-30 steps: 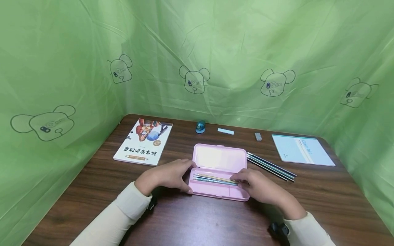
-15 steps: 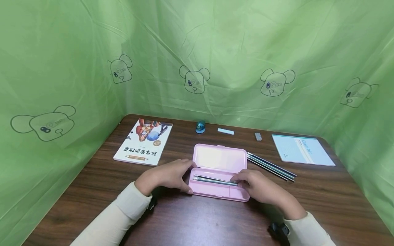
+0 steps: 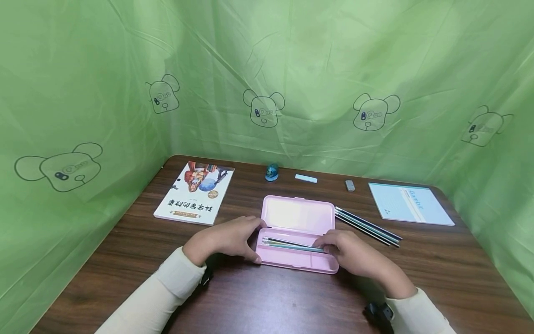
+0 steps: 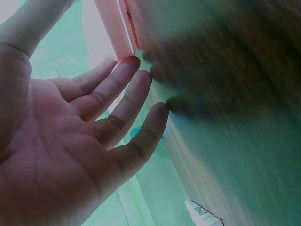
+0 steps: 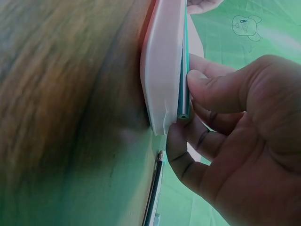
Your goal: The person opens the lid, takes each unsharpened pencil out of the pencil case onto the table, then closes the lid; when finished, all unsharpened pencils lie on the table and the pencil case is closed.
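Observation:
In the head view a pink pencil case [image 3: 283, 260] lies with its lid raised at the back. Several pencils [image 3: 288, 246] lie in its long rear compartment. My left hand [image 3: 227, 236] rests at the case's left end, thumb by the near corner, other fingers by the far one. The left wrist view shows those fingers [image 4: 136, 89] nearly straight, tips at the case and tabletop. At the right end, my right hand [image 3: 350, 250] pinches the pencil ends. The right wrist view shows its thumb pressing on a teal pencil [image 5: 184, 106] along the case's edge; how many it holds is hidden.
More dark and teal pencils [image 3: 367, 227] lie right of the case. Farther back are a blue sharpener [image 3: 271, 172], a pale blue strip [image 3: 306, 178] and a grey eraser [image 3: 349, 185]. A book [image 3: 193, 192] lies left, a light blue notebook [image 3: 410, 204] right. Green cloth [image 3: 308, 55] surrounds the table.
The pencils in the case have shifted and turned under my right fingers: the yellow one slipped from sight and partly shows again, with a brighter teal one in front. My left hand stays put.

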`<state>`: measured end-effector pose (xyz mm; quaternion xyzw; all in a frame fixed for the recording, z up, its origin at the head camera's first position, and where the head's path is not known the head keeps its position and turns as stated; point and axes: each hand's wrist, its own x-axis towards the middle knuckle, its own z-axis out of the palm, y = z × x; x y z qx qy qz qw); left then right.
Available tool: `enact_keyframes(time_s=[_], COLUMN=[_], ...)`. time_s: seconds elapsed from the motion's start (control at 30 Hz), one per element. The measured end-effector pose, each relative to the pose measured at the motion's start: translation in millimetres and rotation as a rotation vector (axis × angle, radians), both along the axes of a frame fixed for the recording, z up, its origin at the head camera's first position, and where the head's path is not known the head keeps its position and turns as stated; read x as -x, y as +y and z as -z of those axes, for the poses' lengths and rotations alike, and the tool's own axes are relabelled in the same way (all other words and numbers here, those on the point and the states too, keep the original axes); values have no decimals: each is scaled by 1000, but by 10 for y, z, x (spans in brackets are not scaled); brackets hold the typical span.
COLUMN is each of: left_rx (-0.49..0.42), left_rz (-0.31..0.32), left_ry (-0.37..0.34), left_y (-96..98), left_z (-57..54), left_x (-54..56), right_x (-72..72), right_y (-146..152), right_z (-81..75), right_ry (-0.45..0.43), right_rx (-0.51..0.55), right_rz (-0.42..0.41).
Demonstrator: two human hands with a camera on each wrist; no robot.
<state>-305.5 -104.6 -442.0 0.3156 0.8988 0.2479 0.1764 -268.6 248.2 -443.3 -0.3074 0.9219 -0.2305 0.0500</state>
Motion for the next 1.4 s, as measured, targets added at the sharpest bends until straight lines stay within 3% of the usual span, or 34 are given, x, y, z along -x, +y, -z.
enact_keyframes(time_s=[0.5, 1.13, 1.4], left_rx=[22, 13, 15], left_rz=[-12, -11, -16], left_ry=[3, 10, 12], left_y=[16, 10, 19], left_z=[9, 21, 32], left_x=[3, 7, 7], right_x=[-16, -5, 18], right_y=[9, 117, 260], right_z=[-35, -91, -217], right_ry=[-44, -26, -23], right_rx=[-6, 48, 58], right_rz=[-20, 1, 67])
